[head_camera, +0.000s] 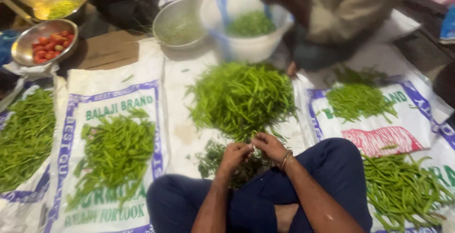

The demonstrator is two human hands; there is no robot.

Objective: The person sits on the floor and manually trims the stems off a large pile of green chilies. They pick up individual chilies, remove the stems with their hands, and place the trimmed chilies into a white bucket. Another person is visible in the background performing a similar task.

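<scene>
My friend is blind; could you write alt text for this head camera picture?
A seated person's left hand and right hand meet over a small pile of green stems. Heaps of green chillies lie on printed sacks around them.

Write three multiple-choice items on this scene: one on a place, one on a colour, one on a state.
1. Where does the big heap of green chillies lie?
A. just beyond the hands
B. in the steel bowl
C. on the person's lap

2. What colour are the small tomatoes in the round steel bowl?
A. yellow
B. red
C. purple

3. How are the person's left hand and right hand?
A. far apart
B. flat on the knees
C. together, pinching something small

Key: 1 A, the heap sits on the white sacks ahead of the hands; 2 B, they show red; 3 C, the fingertips meet over the stem scraps.
</scene>
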